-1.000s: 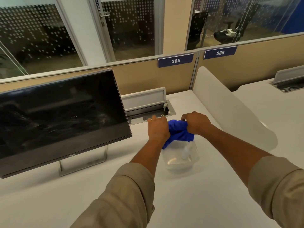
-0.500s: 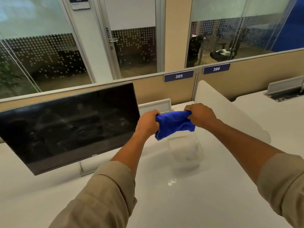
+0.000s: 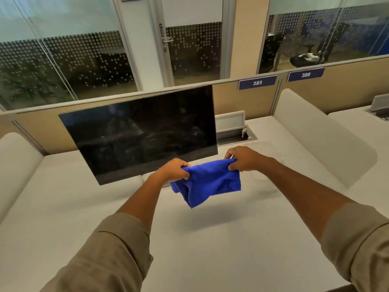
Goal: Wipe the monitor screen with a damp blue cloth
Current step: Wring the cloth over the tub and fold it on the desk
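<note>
A black monitor [image 3: 143,133] stands on the white desk [image 3: 210,249], its dark screen smeared and facing me. A blue cloth [image 3: 208,182] hangs spread in the air just in front of the monitor's lower right corner. My left hand [image 3: 174,170] grips the cloth's left end and my right hand [image 3: 240,158] grips its right end. The cloth sags between them, clear of the desk and apart from the screen. The monitor's stand is hidden behind my left hand and the cloth.
White rounded dividers [image 3: 322,135] flank the desk on the right and at the far left [image 3: 14,165]. An open cable box [image 3: 233,131] sits behind the monitor's right edge. A beige partition [image 3: 242,100] with number plates runs along the back.
My hands lifted the cloth from over a clear water container, moved it left toward the monitor and pulled it open. The container is out of sight now. My view has shifted left.
</note>
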Available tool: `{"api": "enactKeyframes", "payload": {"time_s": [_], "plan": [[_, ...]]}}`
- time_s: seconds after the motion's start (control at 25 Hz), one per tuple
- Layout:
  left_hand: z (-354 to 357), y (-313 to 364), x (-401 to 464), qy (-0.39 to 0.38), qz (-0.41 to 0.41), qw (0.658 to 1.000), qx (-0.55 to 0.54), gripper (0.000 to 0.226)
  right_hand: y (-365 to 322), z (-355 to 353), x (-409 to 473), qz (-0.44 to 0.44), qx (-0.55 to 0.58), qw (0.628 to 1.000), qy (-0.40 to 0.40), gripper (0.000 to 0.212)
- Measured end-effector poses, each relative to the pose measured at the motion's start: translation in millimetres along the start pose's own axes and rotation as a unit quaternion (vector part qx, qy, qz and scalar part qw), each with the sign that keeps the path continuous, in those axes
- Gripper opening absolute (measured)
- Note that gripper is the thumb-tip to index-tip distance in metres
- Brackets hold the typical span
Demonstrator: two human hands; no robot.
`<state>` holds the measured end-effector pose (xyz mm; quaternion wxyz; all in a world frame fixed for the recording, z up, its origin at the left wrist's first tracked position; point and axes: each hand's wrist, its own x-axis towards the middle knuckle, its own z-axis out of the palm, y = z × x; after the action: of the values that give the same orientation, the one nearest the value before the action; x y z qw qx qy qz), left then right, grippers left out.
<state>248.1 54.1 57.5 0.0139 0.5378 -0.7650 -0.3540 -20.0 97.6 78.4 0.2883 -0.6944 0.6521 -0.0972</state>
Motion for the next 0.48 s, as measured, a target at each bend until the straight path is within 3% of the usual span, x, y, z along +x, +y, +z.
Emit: {"api": "enactKeyframes", "payload": {"time_s": [0.32,0.48], "plan": [[64,-80,-17,-0.125,-0.112,0.985,-0.049,0.025,10,101,-6,0.089,0.089,0.987,-0.099,0.017],[84,-91,-5,-0.082,-0.124,0.988,-0.030,0.022,18,123,3,0.110,0.089,0.986,-0.090,0.020]]}}
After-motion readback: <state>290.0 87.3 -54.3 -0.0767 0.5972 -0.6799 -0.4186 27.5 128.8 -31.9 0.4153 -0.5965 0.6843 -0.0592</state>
